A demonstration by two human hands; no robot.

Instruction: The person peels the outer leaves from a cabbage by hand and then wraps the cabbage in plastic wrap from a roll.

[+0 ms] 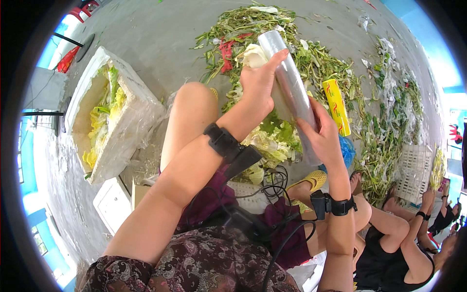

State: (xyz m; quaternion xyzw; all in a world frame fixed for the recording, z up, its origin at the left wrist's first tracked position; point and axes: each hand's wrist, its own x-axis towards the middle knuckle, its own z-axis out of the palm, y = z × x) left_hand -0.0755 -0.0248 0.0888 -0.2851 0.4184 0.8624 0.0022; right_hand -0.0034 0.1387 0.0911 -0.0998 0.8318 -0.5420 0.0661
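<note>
A long roll of clear cling film (291,80) slants across the space in front of me. My right hand (318,127) grips its lower part, thumb and fingers around it. My left hand (258,82) is closed around a pale cabbage (254,56), with the thumb resting against the roll near its upper end. Much of the cabbage is hidden by that hand and the roll. Below the hands, loose green and white cabbage leaves (265,151) lie between my legs.
To the left stands a tilted white foam box (119,138) with yellow-green cabbages inside. Leaf trimmings (233,24) cover the floor ahead and right. A yellow box (336,107), a blue plastic bag (347,152) and a white crate (414,173) lie right. Other people (396,243) sit at right.
</note>
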